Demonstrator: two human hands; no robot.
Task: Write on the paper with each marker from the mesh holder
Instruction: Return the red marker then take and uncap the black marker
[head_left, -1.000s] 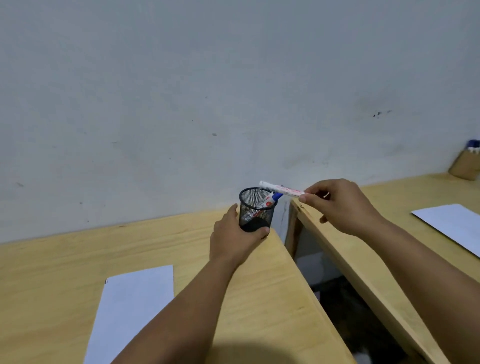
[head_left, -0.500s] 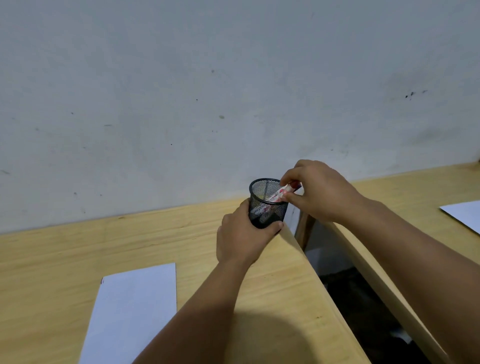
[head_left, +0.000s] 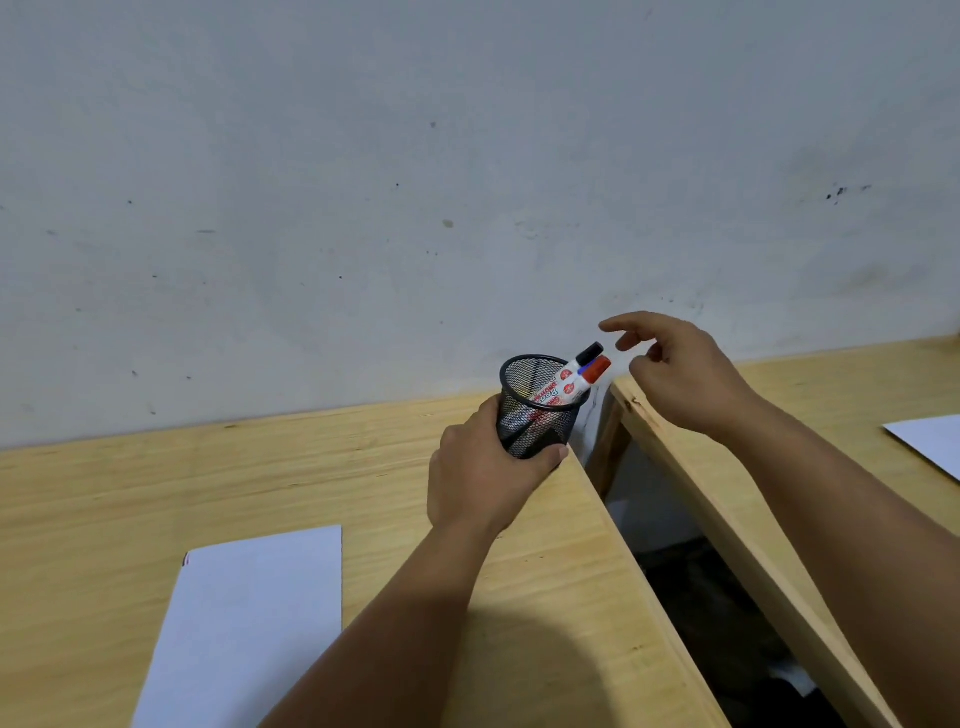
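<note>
A big stretch of pale grey wall fills the whole upper half of the frame, and below it a light wooden desk (head_left: 218, 483) runs across the lower left, with a second desk (head_left: 841, 395) angled off at the right and a dark gap seen between them. A white sheet of paper (head_left: 249, 623) is laid flat at lower left, well apart from everything else, and no writing can be made out on the visible part; its bottom is cut off by the frame edge. Another sheet (head_left: 930, 441) is clipped at the right edge.

The mesh holder (head_left: 535, 405) is found just right of centre, at the desk's far corner, and it's wrapped around its lower half by the left hand (head_left: 483, 478), fingers closed on it. Two markers, a black-capped one (head_left: 582, 361) and a red-capped one (head_left: 587, 375), are leaned out over the rim, long axes tilted up and to the right, caps pointing straight at the right hand (head_left: 680, 374). That hand is held just right of the caps, not touching, index finger and thumb spread loosely, nothing gripped. So the right hand is clearly the nearer one for a pick, and a short reach leftward along the marker's axis is probably all that's needed.

Whether more markers are sitting lower in the holder can't really be told through the mesh, and the labels are too blurred to be read
</note>
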